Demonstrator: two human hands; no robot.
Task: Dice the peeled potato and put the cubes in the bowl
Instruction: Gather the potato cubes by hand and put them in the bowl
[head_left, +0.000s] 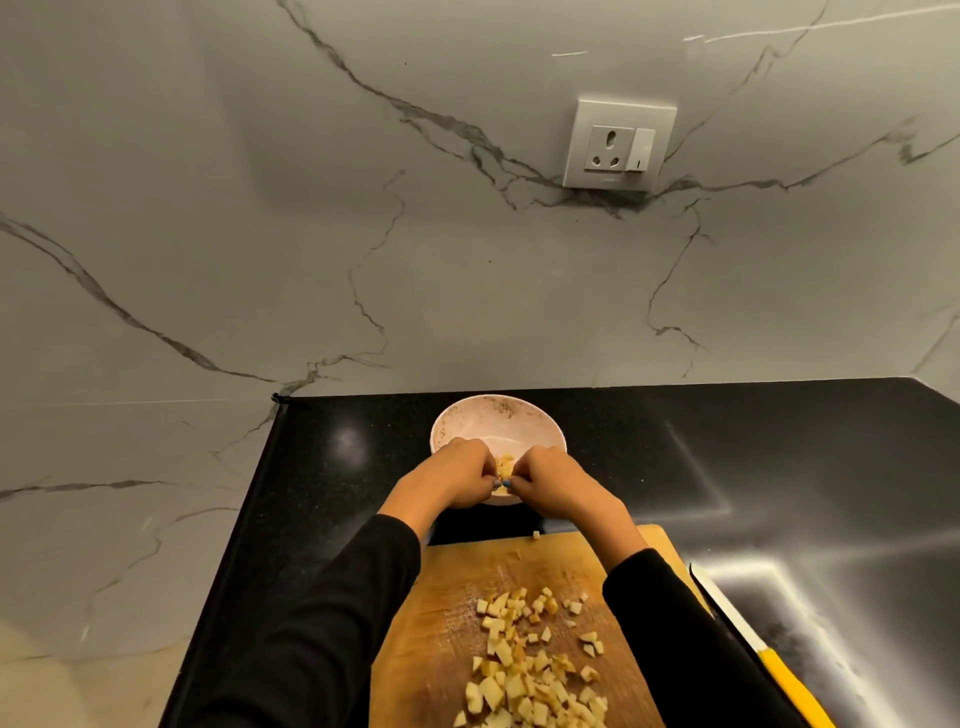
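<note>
Black counter (779, 467) is backed by marbled wall. Wooden board (457, 597) carries most potato cubes (530, 670). Bowl (493, 421) sits beyond (knife (748, 634) beside board). Left hand (452, 475) and right hand (558, 480) are curled together over bowl, cubes pinched between.

A home kitchen: glossy black stone tabletop (779, 467), grey-veined marble wall (260, 208), white wall socket (618, 143) at one o'clock.
</note>
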